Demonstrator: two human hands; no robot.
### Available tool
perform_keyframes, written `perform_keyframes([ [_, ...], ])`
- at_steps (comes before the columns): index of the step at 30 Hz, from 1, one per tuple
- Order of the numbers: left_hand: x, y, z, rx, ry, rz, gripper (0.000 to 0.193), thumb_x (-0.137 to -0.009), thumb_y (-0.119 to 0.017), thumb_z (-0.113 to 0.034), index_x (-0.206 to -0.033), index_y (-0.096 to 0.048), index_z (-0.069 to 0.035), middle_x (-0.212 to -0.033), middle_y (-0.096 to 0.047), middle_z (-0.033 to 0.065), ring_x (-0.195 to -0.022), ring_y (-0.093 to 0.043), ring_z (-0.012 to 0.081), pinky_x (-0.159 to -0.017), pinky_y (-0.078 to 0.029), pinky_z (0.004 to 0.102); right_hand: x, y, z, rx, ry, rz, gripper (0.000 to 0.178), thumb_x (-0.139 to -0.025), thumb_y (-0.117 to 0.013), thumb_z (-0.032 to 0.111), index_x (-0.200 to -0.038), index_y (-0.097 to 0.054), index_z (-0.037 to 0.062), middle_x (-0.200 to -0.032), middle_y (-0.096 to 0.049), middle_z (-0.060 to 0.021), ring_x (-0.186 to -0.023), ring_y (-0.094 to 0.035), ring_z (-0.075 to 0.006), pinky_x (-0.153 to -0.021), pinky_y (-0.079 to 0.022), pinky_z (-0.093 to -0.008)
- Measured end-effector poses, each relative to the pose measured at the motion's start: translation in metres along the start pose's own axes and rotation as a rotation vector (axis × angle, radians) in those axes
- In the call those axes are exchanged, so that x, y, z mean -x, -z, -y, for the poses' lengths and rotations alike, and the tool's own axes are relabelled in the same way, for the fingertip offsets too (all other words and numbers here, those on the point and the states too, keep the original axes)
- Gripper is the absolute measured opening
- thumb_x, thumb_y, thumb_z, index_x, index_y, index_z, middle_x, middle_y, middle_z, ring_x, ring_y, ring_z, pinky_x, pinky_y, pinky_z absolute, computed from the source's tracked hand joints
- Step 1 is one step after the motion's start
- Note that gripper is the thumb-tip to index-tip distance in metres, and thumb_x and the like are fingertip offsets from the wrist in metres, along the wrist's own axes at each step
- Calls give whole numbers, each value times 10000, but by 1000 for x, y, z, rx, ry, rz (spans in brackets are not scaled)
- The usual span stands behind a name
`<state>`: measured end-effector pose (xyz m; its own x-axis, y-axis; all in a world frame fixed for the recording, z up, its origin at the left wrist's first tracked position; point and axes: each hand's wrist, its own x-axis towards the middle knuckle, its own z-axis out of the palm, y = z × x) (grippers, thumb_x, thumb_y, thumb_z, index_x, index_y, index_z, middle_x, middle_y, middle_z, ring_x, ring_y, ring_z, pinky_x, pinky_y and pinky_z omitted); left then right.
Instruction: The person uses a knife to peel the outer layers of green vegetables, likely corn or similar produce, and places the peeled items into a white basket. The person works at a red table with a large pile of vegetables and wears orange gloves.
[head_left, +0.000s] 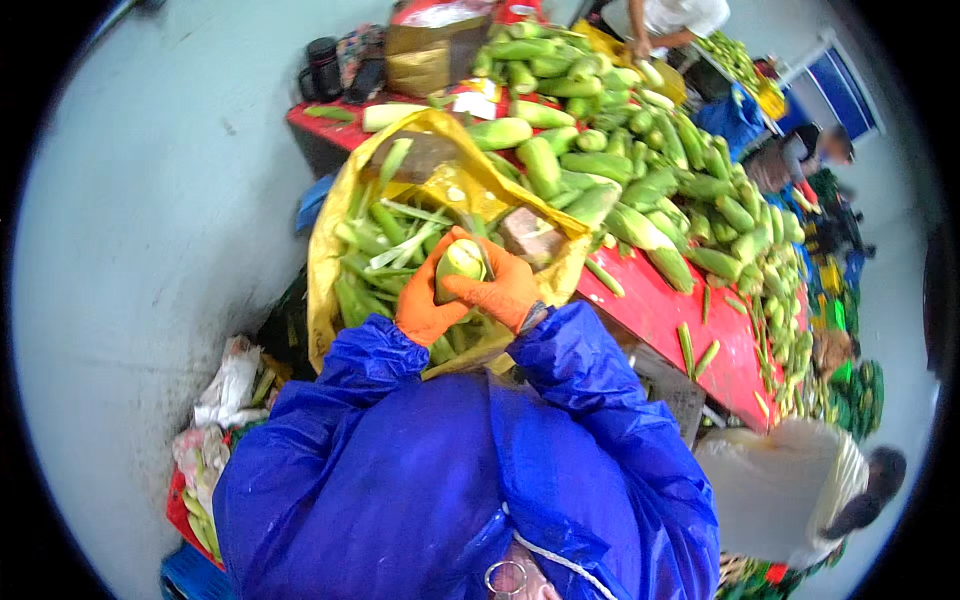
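Note:
My left hand [424, 303], in an orange glove, is wrapped round an ear of corn [461, 262], its pale cut end facing up. My right hand [505, 290], gloved the same, closes on the ear from the other side, its thumb pressed against it. A thin grey edge like a blade shows between the ear and the right fingers; its handle is hidden. Both hands are over a large yellow sack [324, 250] with its mouth spread wide. Green husks [385, 240] and stalk pieces lie inside it. A brownish block [531, 236] rests at its right rim.
Unhusked corn ears [650, 190] are heaped on a red table [640, 300] to the right. A dark flask [322, 68] and a box [425, 58] stand at the far left. Another person's hand [641, 46] is at the far side. Bags [229, 385] lie at lower left.

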<state>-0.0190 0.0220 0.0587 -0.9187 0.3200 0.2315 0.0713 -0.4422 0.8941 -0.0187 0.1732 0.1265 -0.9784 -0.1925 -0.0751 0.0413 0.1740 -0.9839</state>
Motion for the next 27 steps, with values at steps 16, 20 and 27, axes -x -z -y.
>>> perform_keyframes([
  [16, -44, -24, 55, -98, 370, -120, 470, -932, -587, -156, -1341, -466, 40, -1191, -609, 120, -1052, -578, 176, -955, -448, 308, 273, 262, -136, 466, -570, -1108, 394, -714, -767, 322, -982, -690, 43, -760, -680, -61, -590, -607, -138, -541, -479, -292],
  [20, -58, -40, 54, -127, 411, -158, 495, -919, -602, -188, -1332, -470, 51, -1186, -608, 123, -1051, -581, 191, -951, -448, 309, 271, 285, -172, 255, -707, -1099, 454, -740, -747, 354, -1049, -680, 28, -872, -693, -101, -707, -648, -159, -607, -508, -306],
  [27, -46, -51, 45, -204, 396, -284, 502, -915, -595, -227, -1330, -483, 33, -1173, -608, 118, -1050, -578, 197, -965, -430, 315, 89, 296, -117, -61, -299, -711, 482, -837, -687, 329, -1176, -625, -9, -1015, -676, -99, -796, -621, -148, -579, -487, -268],
])
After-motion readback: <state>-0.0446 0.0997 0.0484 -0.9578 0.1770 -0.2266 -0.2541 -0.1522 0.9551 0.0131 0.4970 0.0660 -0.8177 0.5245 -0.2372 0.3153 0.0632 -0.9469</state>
